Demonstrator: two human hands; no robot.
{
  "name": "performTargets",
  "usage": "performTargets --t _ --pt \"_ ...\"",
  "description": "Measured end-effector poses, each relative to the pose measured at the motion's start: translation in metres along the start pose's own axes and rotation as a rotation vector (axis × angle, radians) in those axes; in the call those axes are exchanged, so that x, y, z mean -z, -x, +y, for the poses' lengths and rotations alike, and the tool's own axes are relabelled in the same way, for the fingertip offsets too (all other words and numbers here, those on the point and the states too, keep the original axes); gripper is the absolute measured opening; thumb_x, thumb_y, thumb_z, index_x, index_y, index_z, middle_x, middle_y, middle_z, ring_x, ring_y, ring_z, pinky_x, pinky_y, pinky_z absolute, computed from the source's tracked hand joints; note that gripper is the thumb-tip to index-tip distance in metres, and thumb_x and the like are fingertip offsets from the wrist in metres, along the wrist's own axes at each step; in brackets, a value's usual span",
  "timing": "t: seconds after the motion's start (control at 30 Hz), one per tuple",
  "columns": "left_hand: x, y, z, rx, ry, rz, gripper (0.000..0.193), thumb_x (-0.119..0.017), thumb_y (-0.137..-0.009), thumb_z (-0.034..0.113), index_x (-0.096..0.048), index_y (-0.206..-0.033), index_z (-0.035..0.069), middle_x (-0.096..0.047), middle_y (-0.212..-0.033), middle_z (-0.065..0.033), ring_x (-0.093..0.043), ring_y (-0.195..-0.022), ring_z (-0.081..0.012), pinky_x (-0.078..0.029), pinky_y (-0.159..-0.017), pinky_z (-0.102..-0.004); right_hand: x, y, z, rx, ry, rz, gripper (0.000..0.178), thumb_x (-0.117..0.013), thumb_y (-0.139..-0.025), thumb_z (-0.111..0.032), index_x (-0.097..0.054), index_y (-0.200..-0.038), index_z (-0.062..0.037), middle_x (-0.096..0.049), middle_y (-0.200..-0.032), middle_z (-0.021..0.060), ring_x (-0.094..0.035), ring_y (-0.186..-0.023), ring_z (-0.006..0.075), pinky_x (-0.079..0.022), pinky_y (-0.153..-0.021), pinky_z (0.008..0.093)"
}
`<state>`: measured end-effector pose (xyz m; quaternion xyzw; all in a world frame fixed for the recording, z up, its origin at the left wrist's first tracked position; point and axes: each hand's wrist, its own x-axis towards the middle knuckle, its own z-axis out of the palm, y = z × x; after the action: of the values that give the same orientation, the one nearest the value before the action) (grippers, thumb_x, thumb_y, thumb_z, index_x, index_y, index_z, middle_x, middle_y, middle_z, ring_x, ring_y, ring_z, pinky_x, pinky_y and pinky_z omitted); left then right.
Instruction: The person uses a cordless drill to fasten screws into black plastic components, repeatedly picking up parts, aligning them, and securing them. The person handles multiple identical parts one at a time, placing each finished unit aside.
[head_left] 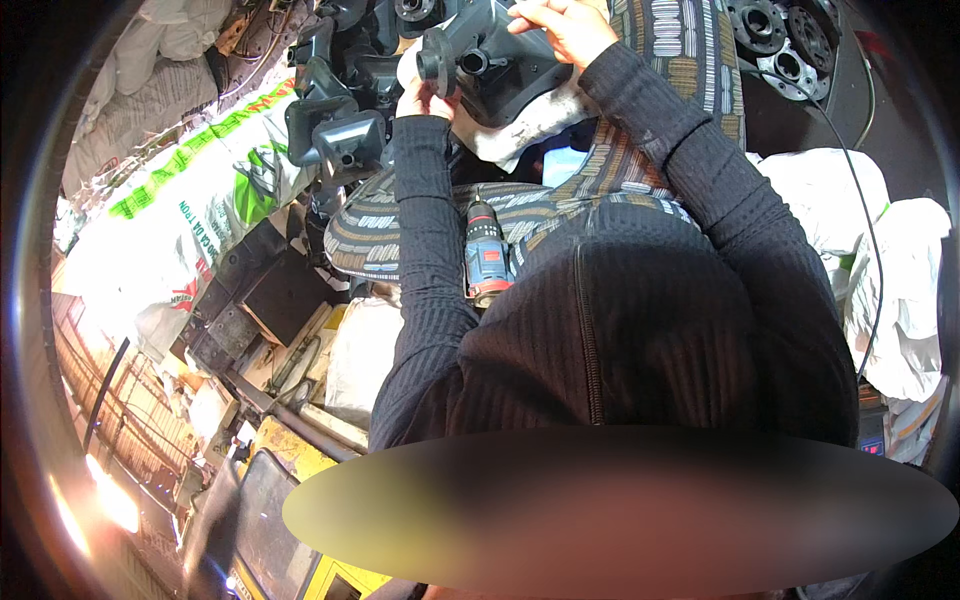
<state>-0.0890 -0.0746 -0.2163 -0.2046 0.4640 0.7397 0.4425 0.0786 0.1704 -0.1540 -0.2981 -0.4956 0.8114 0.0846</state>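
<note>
A black moulded plastic part [520, 75] with a round, hollow spout lies over my lap at the upper middle. My left hand [428, 103] grips its left side, the fingers partly hidden behind the round spout. Over the part's far right, my right hand [568, 32] has its thumb and fingertips drawn together in a pinch; whatever is between them is too small to make out. Beneath the part is a whitish cloth [520, 132]. A blue and black cordless drill [487, 255] rests on the patterned fabric by my left forearm.
Several similar black plastic parts [350, 142] are heaped at the upper left, beside a large white and green sack [215, 215]. Round metal discs [790, 72] lie at the upper right. A thin cable [870, 220] hangs past white bags [835, 190] on the right.
</note>
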Motion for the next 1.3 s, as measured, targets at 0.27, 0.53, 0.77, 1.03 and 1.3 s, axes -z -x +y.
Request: performTargets --t 0.27,0.53,0.77,1.03,1.3 --pt "0.011 -0.002 0.004 0.157 0.151 -0.271 0.027 -0.055 -0.087 0.020 -0.056 -0.111 0.007 -0.062 -0.109 -0.0108 -0.061 -0.096 -0.0276 -0.048 -0.081 -0.0489 0.001 0.001 -0.002 0.020 0.021 -0.019 0.044 -0.056 -0.089 -0.030 -0.050 -0.130 -0.0154 -0.065 -0.076 -0.0029 -0.034 -0.039 0.0042 -0.026 -0.034 0.0193" --pt "-0.030 0.013 -0.002 -0.160 -0.201 0.014 0.026 -0.062 -0.085 0.013 -0.056 -0.107 0.003 -0.064 -0.099 -0.0101 -0.062 -0.083 -0.0210 -0.051 -0.065 -0.0335 0.007 -0.012 0.024 0.041 -0.008 -0.049 0.034 -0.060 -0.087 -0.023 -0.057 -0.118 -0.0073 -0.065 -0.086 0.0028 -0.054 -0.063 0.0061 -0.041 -0.050 0.0199" --pt "-0.049 0.024 -0.002 -0.184 -0.402 -0.129 0.024 -0.067 -0.084 0.015 -0.060 -0.103 0.003 -0.066 -0.090 -0.0061 -0.063 -0.074 -0.0159 -0.052 -0.064 -0.0281 -0.030 -0.022 0.057 0.092 0.444 -0.003 0.060 -0.073 -0.068 -0.054 -0.067 -0.102 -0.0052 -0.068 -0.094 0.0090 -0.064 -0.086 0.0172 -0.049 -0.080 0.0292" --pt "-0.035 0.015 -0.026 -0.410 -0.339 -0.009 0.025 -0.063 -0.087 0.014 -0.061 -0.108 0.000 -0.065 -0.098 -0.0091 -0.063 -0.084 -0.0171 -0.052 -0.074 -0.0295 -0.035 -0.032 0.075 0.100 0.454 0.042 0.039 -0.072 -0.079 -0.030 -0.064 -0.103 -0.0011 -0.067 -0.089 0.0055 -0.061 -0.081 0.0103 -0.049 -0.077 0.0240" --pt "-0.027 0.006 -0.039 -0.467 -0.522 0.077 0.019 -0.064 -0.087 0.014 -0.065 -0.101 0.000 -0.066 -0.092 -0.0039 -0.061 -0.076 -0.0109 -0.050 -0.067 -0.0247 -0.032 -0.038 0.073 0.016 0.305 0.017 0.036 -0.072 -0.078 -0.026 -0.063 -0.105 -0.0051 -0.067 -0.086 0.0051 -0.062 -0.072 0.0104 -0.051 -0.062 0.0241"
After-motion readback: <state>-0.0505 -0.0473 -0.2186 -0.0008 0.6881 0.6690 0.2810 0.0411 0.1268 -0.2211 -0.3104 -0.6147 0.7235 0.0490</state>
